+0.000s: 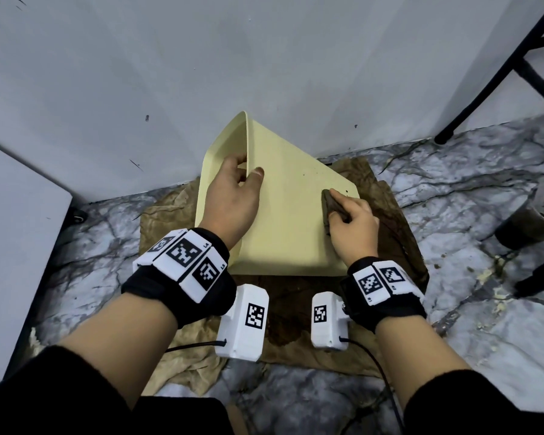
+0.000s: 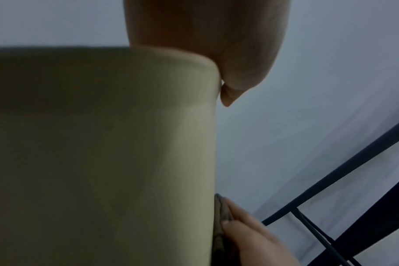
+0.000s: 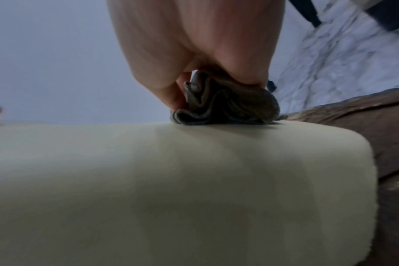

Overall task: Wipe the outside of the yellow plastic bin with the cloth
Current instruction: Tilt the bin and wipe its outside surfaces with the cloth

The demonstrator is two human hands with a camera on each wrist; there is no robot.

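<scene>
Yellow plastic bin [image 1: 283,221] tilted, mouth apparently leftward.

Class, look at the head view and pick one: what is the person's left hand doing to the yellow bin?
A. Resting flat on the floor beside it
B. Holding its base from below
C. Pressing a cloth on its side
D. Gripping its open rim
D: the left hand grips the open rim of the yellow bin, thumb outside and fingers inside, while the right hand presses the cloth.

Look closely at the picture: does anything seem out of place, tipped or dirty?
The yellow bin lies tipped on its side, not upright, on stained brown sheets. Dark specks dot its wall beside the cloth. Crumbs litter the marble floor.
</scene>
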